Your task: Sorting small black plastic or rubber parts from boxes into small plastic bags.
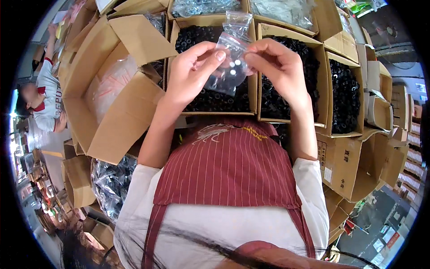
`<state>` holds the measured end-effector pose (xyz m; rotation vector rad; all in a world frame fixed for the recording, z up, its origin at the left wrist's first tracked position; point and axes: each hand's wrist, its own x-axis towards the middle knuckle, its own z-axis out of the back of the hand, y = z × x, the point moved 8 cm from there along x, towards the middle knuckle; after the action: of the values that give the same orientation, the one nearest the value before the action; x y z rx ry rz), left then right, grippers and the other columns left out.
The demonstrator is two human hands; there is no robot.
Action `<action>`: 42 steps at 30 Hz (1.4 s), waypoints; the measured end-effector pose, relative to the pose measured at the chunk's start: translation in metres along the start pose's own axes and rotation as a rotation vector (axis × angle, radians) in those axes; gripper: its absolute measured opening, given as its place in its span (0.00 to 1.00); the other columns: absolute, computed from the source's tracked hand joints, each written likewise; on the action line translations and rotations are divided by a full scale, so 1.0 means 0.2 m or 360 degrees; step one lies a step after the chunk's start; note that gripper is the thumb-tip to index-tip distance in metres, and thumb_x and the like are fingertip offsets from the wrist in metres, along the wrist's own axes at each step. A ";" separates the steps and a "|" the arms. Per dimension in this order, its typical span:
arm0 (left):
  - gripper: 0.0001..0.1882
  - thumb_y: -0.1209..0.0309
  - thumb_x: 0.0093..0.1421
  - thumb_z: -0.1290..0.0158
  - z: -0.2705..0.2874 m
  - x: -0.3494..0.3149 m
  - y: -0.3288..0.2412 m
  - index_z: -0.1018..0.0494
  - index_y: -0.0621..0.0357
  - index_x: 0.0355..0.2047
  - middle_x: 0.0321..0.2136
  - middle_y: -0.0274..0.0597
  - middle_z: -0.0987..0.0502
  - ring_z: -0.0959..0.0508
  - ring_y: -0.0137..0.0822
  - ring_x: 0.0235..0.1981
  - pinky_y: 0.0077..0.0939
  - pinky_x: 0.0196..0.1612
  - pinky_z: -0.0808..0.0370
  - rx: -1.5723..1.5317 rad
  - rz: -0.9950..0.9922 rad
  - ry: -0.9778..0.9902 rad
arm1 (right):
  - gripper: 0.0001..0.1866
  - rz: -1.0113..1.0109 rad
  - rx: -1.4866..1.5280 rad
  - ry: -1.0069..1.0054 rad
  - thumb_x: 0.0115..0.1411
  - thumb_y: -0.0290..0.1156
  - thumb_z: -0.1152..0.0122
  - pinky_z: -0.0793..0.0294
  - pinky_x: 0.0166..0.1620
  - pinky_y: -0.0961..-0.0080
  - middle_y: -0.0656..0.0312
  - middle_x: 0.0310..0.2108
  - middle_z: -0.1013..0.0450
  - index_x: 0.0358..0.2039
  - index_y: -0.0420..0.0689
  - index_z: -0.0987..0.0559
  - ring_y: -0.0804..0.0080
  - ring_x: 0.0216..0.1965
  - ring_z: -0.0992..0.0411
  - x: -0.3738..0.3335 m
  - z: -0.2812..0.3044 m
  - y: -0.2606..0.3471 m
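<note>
Head view, item one: left hand (192, 71), raised over the cartons, thumb and bent fingers pinching the near-left side of a small clear zip bag. Item two: right hand (280, 67), thumb and forefinger pinched on the right edge of the same bag. Item three: the clear zip bag (227, 83), between the two hands, above the middle carton and close to its right wall; small white round pieces (237, 62) show in or through it (which of the two cannot be told). Item four: a second clear bag (238, 19), just beyond the first; whether they touch is unclear.

Below: middle carton (219, 113), open-topped, filled with black parts (190, 38). Right carton (291, 120), standing against it, likewise of black parts, its near rim passing under the right forearm. Narrow carton (329, 89), farther right, holding black rings (345, 101).

Left side: large open carton (76, 87), containing a plastic bag with red strips (112, 87); its lower flap (125, 119) reaches close to the left forearm, leaving little room outward there. Between the forearms, open space extends from the striped apron (224, 166) to the hands.
</note>
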<state>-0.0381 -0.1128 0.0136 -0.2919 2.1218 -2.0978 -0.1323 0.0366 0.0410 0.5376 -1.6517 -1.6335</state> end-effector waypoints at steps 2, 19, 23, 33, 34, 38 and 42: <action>0.15 0.70 0.69 0.47 0.06 0.00 0.08 0.27 0.63 0.53 0.43 0.42 0.19 0.19 0.31 0.45 0.25 0.47 0.23 0.0426 0.0083 -0.0077 | 0.07 -0.0003 -0.0038 -0.0069 0.64 0.21 0.38 0.20 0.36 0.81 0.61 0.31 0.21 0.42 0.34 0.20 0.80 0.32 0.22 0.07 0.02 -0.06; 0.19 0.63 0.62 0.40 1.27 -0.25 -0.27 0.24 0.63 0.48 0.39 0.42 0.19 0.19 0.34 0.41 0.25 0.47 0.24 0.1339 0.0175 -0.0841 | 0.20 -0.0130 -0.0672 -0.0078 0.57 0.31 0.34 0.20 0.42 0.68 0.50 0.38 0.19 0.50 0.39 0.20 0.61 0.38 0.19 0.93 0.11 -0.64; 0.31 0.51 0.55 0.35 1.40 -0.29 0.02 0.27 0.66 0.47 0.37 0.51 0.21 0.20 0.45 0.40 0.33 0.46 0.24 0.2034 0.0616 -0.0465 | 0.14 0.0108 -0.0550 -0.0144 0.60 0.26 0.41 0.23 0.45 0.75 0.57 0.38 0.19 0.47 0.41 0.18 0.73 0.40 0.23 0.75 0.10 -0.51; 0.13 0.63 0.61 0.42 1.35 -0.22 -0.05 0.23 0.63 0.33 0.25 0.42 0.21 0.20 0.34 0.28 0.28 0.35 0.25 0.1941 0.0503 -0.0338 | 0.10 0.0122 -0.0250 0.0153 0.65 0.22 0.45 0.24 0.49 0.77 0.61 0.41 0.20 0.44 0.37 0.19 0.74 0.43 0.21 0.39 0.03 -0.28; 0.12 0.64 0.62 0.43 1.35 -0.23 -0.13 0.23 0.62 0.34 0.25 0.40 0.20 0.21 0.31 0.27 0.26 0.34 0.25 0.1823 0.0437 -0.0525 | 0.11 0.0129 -0.0221 0.0095 0.65 0.23 0.45 0.24 0.49 0.77 0.61 0.42 0.20 0.46 0.37 0.20 0.74 0.43 0.21 0.37 0.04 -0.26; 0.10 0.66 0.64 0.43 1.34 -0.28 -0.27 0.23 0.62 0.37 0.27 0.35 0.19 0.22 0.23 0.27 0.19 0.29 0.25 0.1371 0.0336 -0.0873 | 0.18 0.0216 -0.0163 0.0012 0.62 0.20 0.45 0.23 0.43 0.78 0.59 0.49 0.22 0.53 0.41 0.25 0.70 0.42 0.18 0.33 0.00 -0.15; 0.12 0.70 0.61 0.38 1.34 -0.35 -0.32 0.25 0.62 0.42 0.28 0.35 0.20 0.23 0.23 0.28 0.20 0.32 0.24 0.1163 0.0183 -0.0938 | 0.25 0.0315 -0.0140 0.0043 0.61 0.17 0.44 0.22 0.44 0.76 0.55 0.56 0.28 0.59 0.42 0.32 0.69 0.43 0.19 0.29 -0.12 -0.02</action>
<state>0.0951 -0.3578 0.0709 -0.5744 0.9589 -2.1846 -0.1520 -0.0225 0.0472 0.3392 -1.5530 -1.5383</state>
